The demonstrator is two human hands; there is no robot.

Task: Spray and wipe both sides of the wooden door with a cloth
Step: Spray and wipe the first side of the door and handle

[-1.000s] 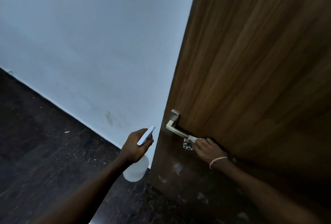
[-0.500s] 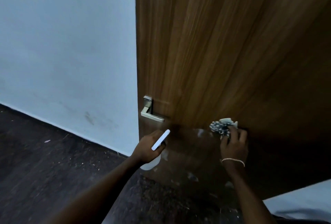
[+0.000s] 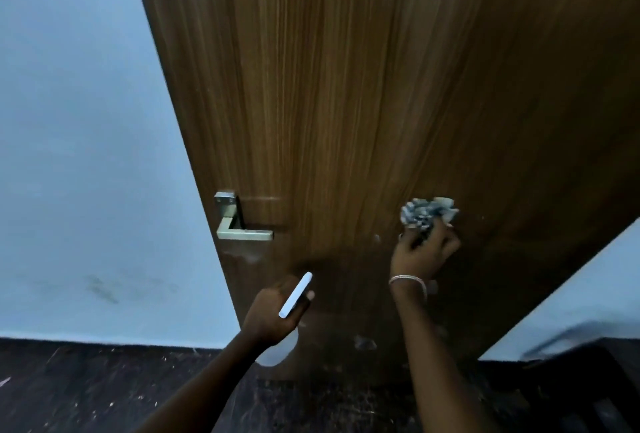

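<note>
Right hand [image 3: 424,252] gripped the crumpled patterned cloth [image 3: 427,212], fingers curled round it, held against the wooden door [image 3: 346,86] face, well right of the metal lever handle [image 3: 239,224]. Left hand [image 3: 273,311] held the white spray bottle [image 3: 278,351] low before the door, fingers wrapped round its neck. Pale blue wall [image 3: 69,121] left, dark floor [image 3: 104,391] below.

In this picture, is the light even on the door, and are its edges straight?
Head view: the wooden door is brighter above and shadowed below the lever handle; its left edge bows from wide-angle distortion; the cloth in the right hand looks slightly soft.
</note>
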